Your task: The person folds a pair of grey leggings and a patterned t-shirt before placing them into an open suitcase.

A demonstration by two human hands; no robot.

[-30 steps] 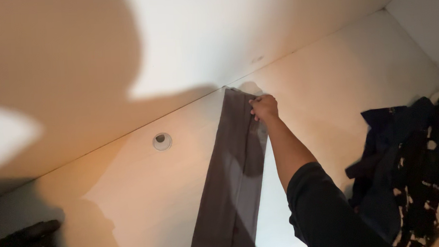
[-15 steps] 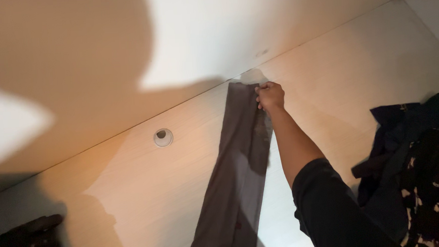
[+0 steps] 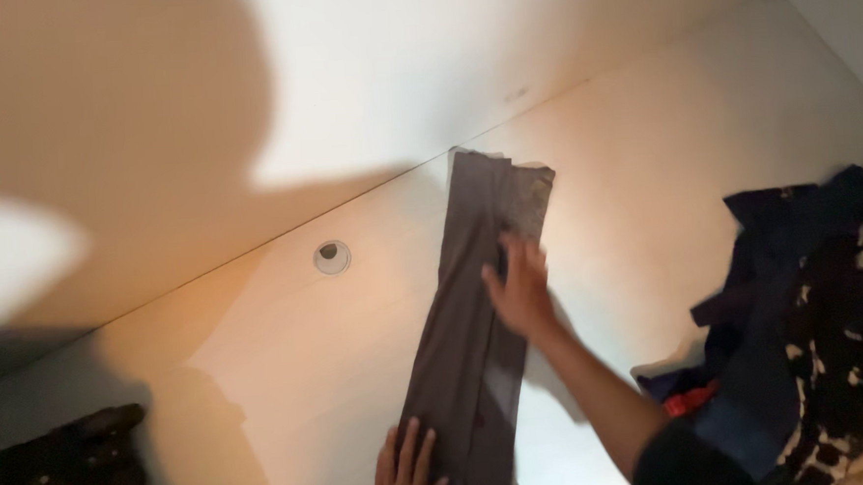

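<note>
Both open hands, right (image 3: pixel 521 292) and left (image 3: pixel 407 467), press flat on grey trousers (image 3: pixel 472 349).

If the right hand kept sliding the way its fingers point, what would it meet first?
The right hand lies flat on the folded grey trousers, fingers toward their far end; beyond that, probably the wall.

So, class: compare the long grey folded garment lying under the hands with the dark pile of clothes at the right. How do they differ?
The grey garment is laid out flat in one long, narrow strip; the dark pile of clothes lies crumpled in a heap. The grey garment is one plain colour; the pile mixes navy, black with pale blotches, and a bit of red. The left hand and right hand press the garment; nothing touches the pile. Both rest on the same pale surface.
</note>
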